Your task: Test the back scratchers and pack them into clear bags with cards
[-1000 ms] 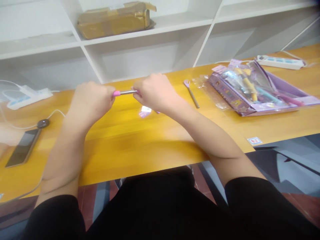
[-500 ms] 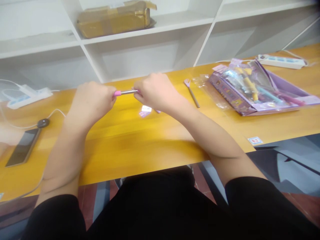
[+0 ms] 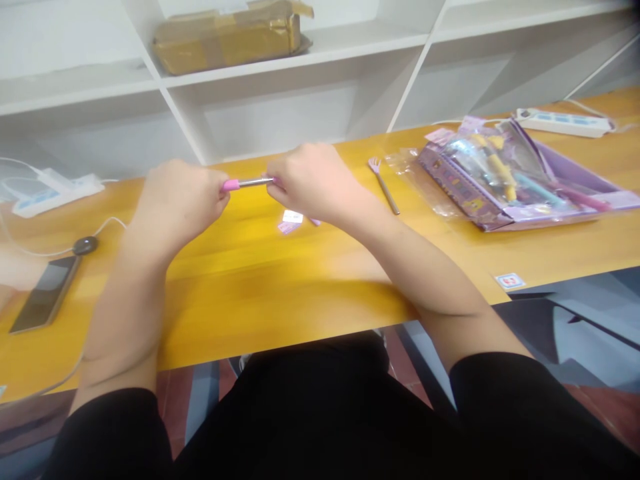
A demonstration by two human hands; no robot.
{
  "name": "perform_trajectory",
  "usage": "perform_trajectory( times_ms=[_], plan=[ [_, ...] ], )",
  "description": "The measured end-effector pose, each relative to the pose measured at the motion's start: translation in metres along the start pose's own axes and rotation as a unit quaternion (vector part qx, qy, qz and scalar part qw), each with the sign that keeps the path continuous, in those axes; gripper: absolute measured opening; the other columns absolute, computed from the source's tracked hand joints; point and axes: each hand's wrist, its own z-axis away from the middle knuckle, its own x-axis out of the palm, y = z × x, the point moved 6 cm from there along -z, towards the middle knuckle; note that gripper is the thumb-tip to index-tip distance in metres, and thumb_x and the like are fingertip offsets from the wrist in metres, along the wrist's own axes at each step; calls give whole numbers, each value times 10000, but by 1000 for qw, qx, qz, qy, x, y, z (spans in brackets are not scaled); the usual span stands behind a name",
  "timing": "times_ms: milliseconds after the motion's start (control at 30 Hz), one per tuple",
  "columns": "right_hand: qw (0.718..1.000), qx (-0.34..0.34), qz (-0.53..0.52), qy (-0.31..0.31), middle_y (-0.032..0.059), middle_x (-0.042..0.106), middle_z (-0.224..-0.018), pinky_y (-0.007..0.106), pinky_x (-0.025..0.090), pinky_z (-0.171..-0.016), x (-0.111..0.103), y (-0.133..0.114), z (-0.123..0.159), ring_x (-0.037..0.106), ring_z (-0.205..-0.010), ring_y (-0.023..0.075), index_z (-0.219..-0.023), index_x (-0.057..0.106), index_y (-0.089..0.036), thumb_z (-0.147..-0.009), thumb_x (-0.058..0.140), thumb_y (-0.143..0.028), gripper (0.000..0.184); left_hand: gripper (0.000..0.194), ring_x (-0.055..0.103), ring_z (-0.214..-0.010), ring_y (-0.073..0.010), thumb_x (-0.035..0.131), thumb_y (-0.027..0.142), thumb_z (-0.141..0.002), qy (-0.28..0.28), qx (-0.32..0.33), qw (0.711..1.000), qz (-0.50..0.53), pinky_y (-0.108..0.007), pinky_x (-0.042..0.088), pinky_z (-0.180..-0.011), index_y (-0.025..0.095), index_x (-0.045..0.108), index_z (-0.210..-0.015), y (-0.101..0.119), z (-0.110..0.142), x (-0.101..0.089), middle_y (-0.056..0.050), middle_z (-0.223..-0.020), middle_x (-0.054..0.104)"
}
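Note:
Above the table, my left hand (image 3: 183, 203) is closed round one end of a thin pink stick with a silver metal shaft (image 3: 255, 181). My right hand (image 3: 311, 180) grips the other end, where a bit of pink shows at the thumb. The bare metal section spans the gap between both fists; the ends are hidden inside them. Below my right hand lie a small white and lilac paper tag (image 3: 290, 223) and a purple sliver partly covered by the wrist. Right of that hand rests a small metal rod with a lilac claw-shaped head (image 3: 384, 187).
A purple open carton (image 3: 465, 193) with plastic-wrapped yellow, blue and pink items stands at right. Power strips (image 3: 57, 195) sit at both sides. A phone (image 3: 46, 295) and a black round cable piece (image 3: 85, 246) lie left. White shelving (image 3: 295, 63) with a taped package (image 3: 227, 41) rises behind.
My left hand has shifted slightly left, and a little more of the pink part shows beside it. My right hand has barely moved and both grips stay closed.

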Motion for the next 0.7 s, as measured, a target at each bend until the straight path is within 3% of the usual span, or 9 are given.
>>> perform_trajectory(
  times_ms=[133, 233, 467, 600, 700],
  plan=[
    [1000, 5, 0, -1, 115, 732, -810, 373, 320, -729, -11, -3, 7, 629, -813, 281, -1195, 839, -233, -1137, 415, -300, 434, 546, 351, -626, -201, 401, 524, -1150, 36, 11, 999, -9, -394, 258, -684, 244, 639, -747, -4, 2, -8, -47, -618, 500],
    [1000, 11, 11, 6, 135, 763, -890, 374, 330, -733, -17, -4, 10, 653, -858, 291, -1154, 824, -237, -1145, 417, -315, 415, 450, 189, -631, -201, 422, 456, -1106, 28, 11, 999, -12, -392, 234, -680, 251, 684, -803, -5, 1, -11, -30, -616, 411],
    [996, 44, 51, 56, 153, 763, -940, 372, 306, -744, -34, 28, 14, 657, -897, 300, -1038, 782, -219, -1117, 496, -319, 313, 618, 272, -709, -252, 235, 439, -1136, 26, -55, 995, -74, -405, 246, -744, 249, 803, -982, -39, 1, -20, -54, -714, 416],
    [989, 72, 93, 85, 139, 772, -982, 365, 285, -744, -50, 49, 20, 659, -962, 301, -1048, 765, -214, -1098, 534, -305, 254, 497, 249, -716, -238, 268, 380, -1120, 67, -85, 992, -64, -410, 230, -726, 252, 672, -859, -60, 2, -28, -27, -702, 319],
    [987, 67, 102, 104, 127, 798, -1045, 379, 253, -748, -59, 52, 24, 655, -959, 270, -1035, 761, -213, -1117, 513, -317, 281, 474, 238, -744, -244, 284, 440, -1118, 101, -103, 988, -48, -427, 198, -737, 281, 571, -776, -72, 3, -31, -30, -679, 283]
  ],
)
